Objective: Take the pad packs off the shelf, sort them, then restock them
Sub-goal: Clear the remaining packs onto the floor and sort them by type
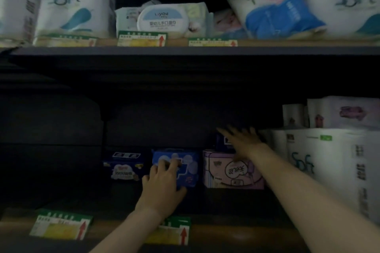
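Shelving: dark shelf unit is filling the view, its upper board running left to right and a deep, dim lower bay lying beneath it.
Upper board: large white paper roll packs are sitting far left and far right, with a wipes pack between them and a blue-and-white soft pack leaning just right of it.
Lower right: tall white paper roll packs are standing stacked at the right side of the bay, smaller white packs resting on top.
Pink pad pack: it is standing far back in the bay, right of centre, near the white stack.
Blue pad pack: it is standing just left of the pink one, at the centre.
Dark blue pad pack: it is sitting left of the blue pack, slightly apart.
Small dark pack: it is lying on top of the pink pack, partly hidden by the right hand.
Left hand: it is grasping the blue pad pack, fingers curling over its front top and thumb pressing beneath.
Right hand: it is reaching over the pink pack with fingers spreading straight, blurred, gripping nothing.
Price tags: green and yellow labels are clipped along the near edges of both boards.
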`<state>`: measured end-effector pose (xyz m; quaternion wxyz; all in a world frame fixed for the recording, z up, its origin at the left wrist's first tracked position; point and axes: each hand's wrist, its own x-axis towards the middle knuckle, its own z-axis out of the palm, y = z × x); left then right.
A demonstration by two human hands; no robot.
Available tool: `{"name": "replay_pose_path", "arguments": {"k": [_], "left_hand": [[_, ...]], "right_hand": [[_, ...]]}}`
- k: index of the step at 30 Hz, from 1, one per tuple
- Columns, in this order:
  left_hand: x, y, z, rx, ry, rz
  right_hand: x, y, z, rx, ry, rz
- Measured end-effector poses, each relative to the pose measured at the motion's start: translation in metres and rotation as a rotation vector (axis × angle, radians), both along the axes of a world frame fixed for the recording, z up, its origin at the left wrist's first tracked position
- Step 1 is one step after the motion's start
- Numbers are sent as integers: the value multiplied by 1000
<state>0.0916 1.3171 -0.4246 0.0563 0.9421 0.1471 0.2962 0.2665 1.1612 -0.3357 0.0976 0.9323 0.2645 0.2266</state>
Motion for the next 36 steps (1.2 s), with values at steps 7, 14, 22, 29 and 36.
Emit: {"name": "replay_pose_path", "arguments": {"k": [7, 14, 22, 29, 36], "left_hand": [[8, 6, -4, -62, 2, -27], [10, 10, -9, -84, -148, -46], [-6, 17, -4, -390, -623, -258], [0, 20, -4, -418, -157, 133], [4, 25, -4, -536, -333, 69]], "right_hand": [[11, 25, -25, -163, -326, -50], [1, 22, -24, 69, -587, 204], [-109, 50, -12, 372, -7, 911], [-13, 23, -15, 382, 388, 159], [-7, 20, -27, 141, 288, 85]]}}
